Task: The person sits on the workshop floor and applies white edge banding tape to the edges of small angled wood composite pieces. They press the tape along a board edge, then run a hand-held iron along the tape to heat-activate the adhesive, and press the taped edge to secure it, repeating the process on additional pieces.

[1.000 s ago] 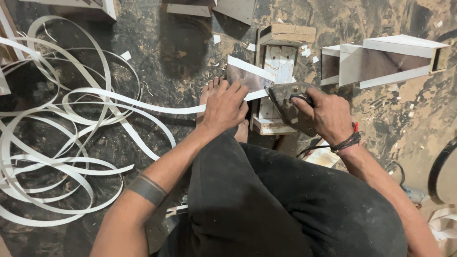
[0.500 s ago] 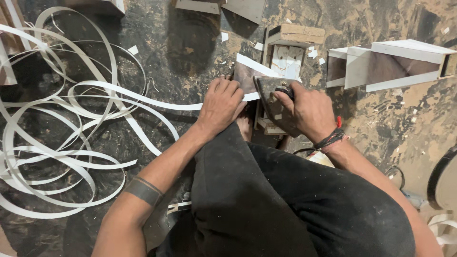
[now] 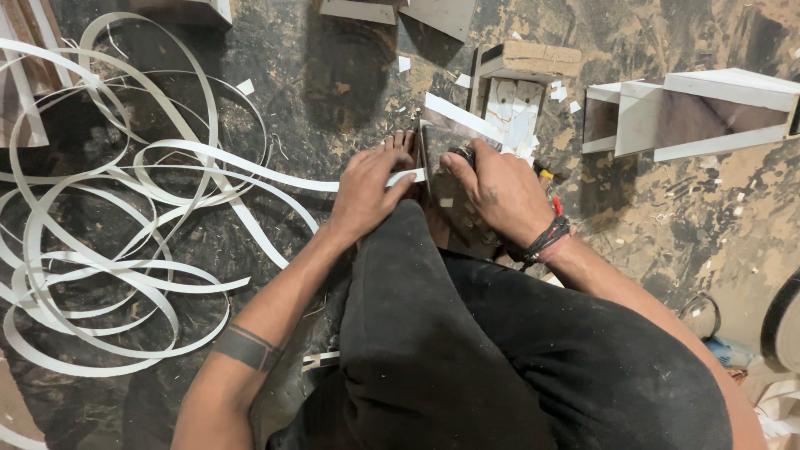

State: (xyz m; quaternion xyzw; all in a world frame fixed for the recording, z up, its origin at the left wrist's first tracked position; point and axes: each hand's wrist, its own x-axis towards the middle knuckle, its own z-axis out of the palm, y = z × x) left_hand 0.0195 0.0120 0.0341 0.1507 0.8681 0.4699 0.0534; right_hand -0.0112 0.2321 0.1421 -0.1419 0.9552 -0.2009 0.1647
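Seen from above, a person crouches on a stained floor (image 3: pixel 350 75). The left hand (image 3: pixel 367 193) pinches a white edging strip (image 3: pixel 208 154) that trails into loose coils at the left. The right hand (image 3: pixel 498 193) closes over a small dark panel (image 3: pixel 446 146); what it grips is hidden. Dark trousers (image 3: pixel 467 350) hide the panel's lower part.

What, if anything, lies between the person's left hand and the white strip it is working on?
Nothing visible does. The left hand already rests on the white strip, pressing its end by the dark panel. The right hand lies on that panel, so neither has a gap to cross.
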